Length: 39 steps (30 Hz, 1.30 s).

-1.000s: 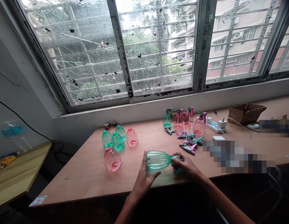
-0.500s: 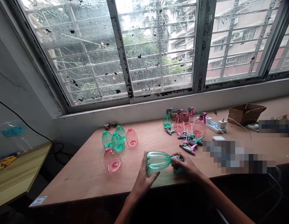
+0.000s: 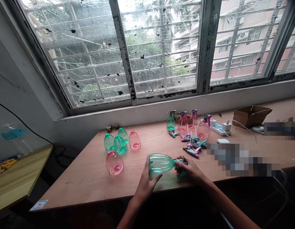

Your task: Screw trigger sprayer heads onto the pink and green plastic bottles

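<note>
Grey light comes through the barred window (image 3: 161, 47) onto the worktop (image 3: 85, 186), and in front of me two hands meet near its front edge. The green bottle (image 3: 161, 163) lies on its side between them; whether it touches the wood, I cannot tell. The left hand (image 3: 147, 181) is not clenched: its fingers are spread flat along the base, thumb apart, seemingly as a backstop so that the bottle cannot slip or turn. The right hand (image 3: 189, 168) has its fingers closed about the spray head (image 3: 182, 175) at the neck, the narrow end likely giving them the surer grip.

Beyond the left fingers and further left stand five bare bottles, three green and two pink, the nearest pink bottle (image 3: 114, 163) a little apart from the rest. Just past the right fingers lie loose heads (image 3: 191, 150), some with straws pointing up; each kind seems set on the side of the hand that handles it. Those heads are the closest clutter, and a reach to the fitted bottles (image 3: 203, 130) behind would have to clear them. Right of the right fingers are a white case (image 3: 223, 141), a power strip (image 3: 219, 128) with its cord, and a box (image 3: 241, 118).
</note>
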Tool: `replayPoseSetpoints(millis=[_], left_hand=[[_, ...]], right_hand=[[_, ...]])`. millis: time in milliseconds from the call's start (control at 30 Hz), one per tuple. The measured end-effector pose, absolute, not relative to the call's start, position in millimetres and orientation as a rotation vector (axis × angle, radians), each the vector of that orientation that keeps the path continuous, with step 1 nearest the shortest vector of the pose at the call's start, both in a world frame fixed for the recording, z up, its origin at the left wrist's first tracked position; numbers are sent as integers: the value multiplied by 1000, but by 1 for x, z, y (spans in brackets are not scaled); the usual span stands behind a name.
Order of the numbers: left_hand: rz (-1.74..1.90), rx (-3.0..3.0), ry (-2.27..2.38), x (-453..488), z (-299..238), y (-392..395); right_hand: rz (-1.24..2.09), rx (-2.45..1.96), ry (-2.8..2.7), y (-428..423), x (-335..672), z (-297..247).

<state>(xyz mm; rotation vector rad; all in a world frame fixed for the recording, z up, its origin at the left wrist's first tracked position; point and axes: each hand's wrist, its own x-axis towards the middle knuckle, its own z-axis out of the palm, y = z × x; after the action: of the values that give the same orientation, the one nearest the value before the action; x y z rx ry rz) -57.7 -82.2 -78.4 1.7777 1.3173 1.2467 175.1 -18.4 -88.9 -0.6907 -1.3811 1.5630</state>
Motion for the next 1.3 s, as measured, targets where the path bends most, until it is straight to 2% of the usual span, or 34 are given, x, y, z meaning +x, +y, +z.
replayPoseSetpoints(millis=[1300], left_hand=[[1263,1733,1271,-58,-71,-83]], right_hand=[[1550,-714,-1404,-19,176,-86]])
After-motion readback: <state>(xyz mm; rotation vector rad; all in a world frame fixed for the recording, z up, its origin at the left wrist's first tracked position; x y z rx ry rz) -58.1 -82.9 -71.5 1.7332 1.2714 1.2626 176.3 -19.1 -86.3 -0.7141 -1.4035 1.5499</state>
